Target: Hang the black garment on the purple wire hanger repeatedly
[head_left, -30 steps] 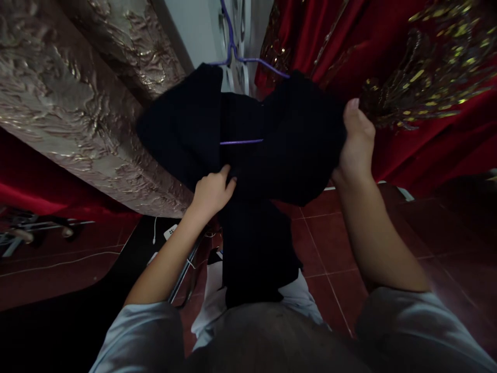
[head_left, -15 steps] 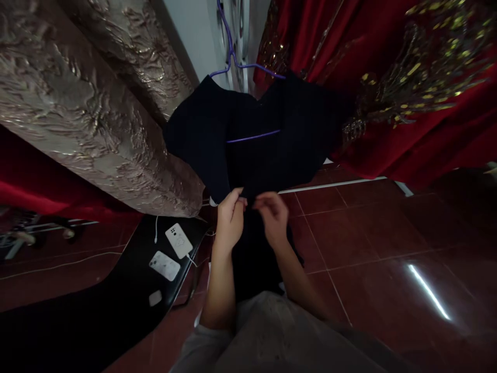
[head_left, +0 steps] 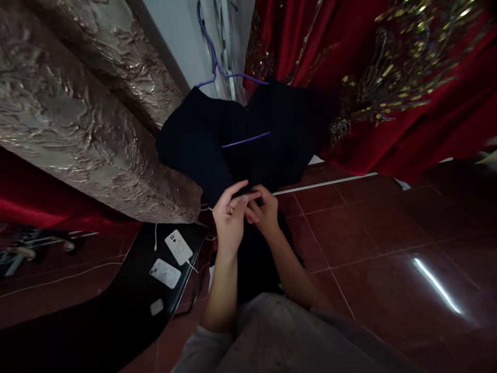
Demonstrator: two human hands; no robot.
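A dark navy garment with an open V-shaped neck hangs on a purple hanger, whose lower bar shows inside the neck. At the lower point of the neck, my left hand pinches the front edge, its index finger stretched out and its thumb pointing right. Close against it on the right, my right hand has its fingers curled in at the same spot. The fingertips of both hands meet and overlap. Whatever small part of the garment lies between them is too dark to make out.
Textured beige fabric hangs at left, red fabric with gold sequins at right. A black bench carries a white phone on a cable, another phone and a small white case. Red tiles cover the floor.
My right hand has come left against my left hand, and their fingers now overlap. My left index finger has straightened. The garment and hanger sit slightly further left in view.
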